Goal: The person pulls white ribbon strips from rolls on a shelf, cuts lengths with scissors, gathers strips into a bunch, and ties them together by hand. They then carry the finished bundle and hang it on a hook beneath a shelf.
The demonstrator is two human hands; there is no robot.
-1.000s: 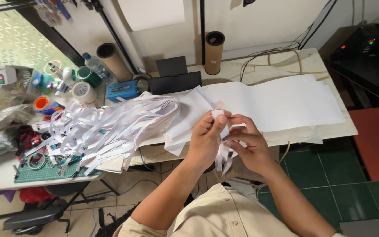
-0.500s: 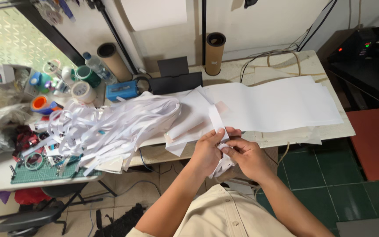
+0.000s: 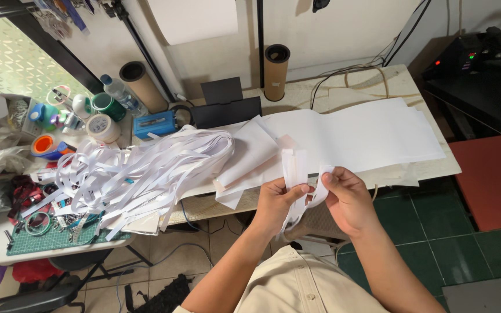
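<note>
Both hands were observed at the near edge of the worktable [image 3: 436,168], just in front of the person's beige shirt [image 3: 297,284]. A narrow white strip [image 3: 294,174] was held upright between them: the left hand [image 3: 276,203] was closed round its lower part, thumb pressed against the front face, while the right hand [image 3: 348,200] pinched its right edge between thumb and fingertips. The lower end of the strip was seen hanging down below the hands, past the table edge. Directly behind the strip, a stack of large white sheets [image 3: 366,136] was spread flat across the right half of the table, with one sheet curled up at its left end. Further left, a loose heap of cut white strips [image 3: 140,174] was piled, its ends trailing over a green cutting mat [image 3: 53,240]. Behind the heap, a blue tape dispenser [image 3: 155,124], several rolls of tape [image 3: 102,127] and a plastic bottle [image 3: 117,93] were noted. A cardboard tube [image 3: 276,72] was standing upright against the wall, and a second tube [image 3: 140,87] was leaning beside the bottle. A dark machine with red lights [image 3: 476,75] was recorded to the right, well apart from the hands. Whether the strip was folded or several layers thick could not be told.
</note>
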